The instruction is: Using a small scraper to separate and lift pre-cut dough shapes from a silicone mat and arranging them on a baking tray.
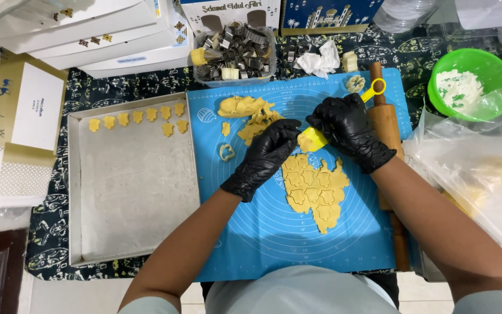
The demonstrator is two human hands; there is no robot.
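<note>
Two black-gloved hands meet over a blue silicone mat (274,232), where a rolled sheet of yellow dough (316,189) lies stamped with a cluster of cut shapes, none yet lifted out. The right hand (348,127) is closed around a yellow scraper-like tool (314,140) whose ring handle pokes out near the wooden rolling pin (386,125); the left hand (267,156) has its fingers curled in against the tool's wide end, seemingly pinching a bit of dough there — the gloves hide exactly what is held between them.

The cut pieces look thin and soft, and that is the likely trouble: lifted carelessly off the tool, one could stretch, tear or fold before it reaches the metal baking tray (135,232) to the left of the mat, where a short row of finished cut-outs (137,119) sits along the far edge. Dough may also cling to the gloves rather than release cleanly. The left forearm hangs just beside the stamped sheet, so a dropped wrist could flatten the outlines. A lone cut-out (226,152) and a heap of dough scraps (245,110) lie on the mat beyond the hands — easy to smear in passing.

At the far side of the surface stand a clear tub of metal cutters (233,52) and a green bowl of flour (470,84).
</note>
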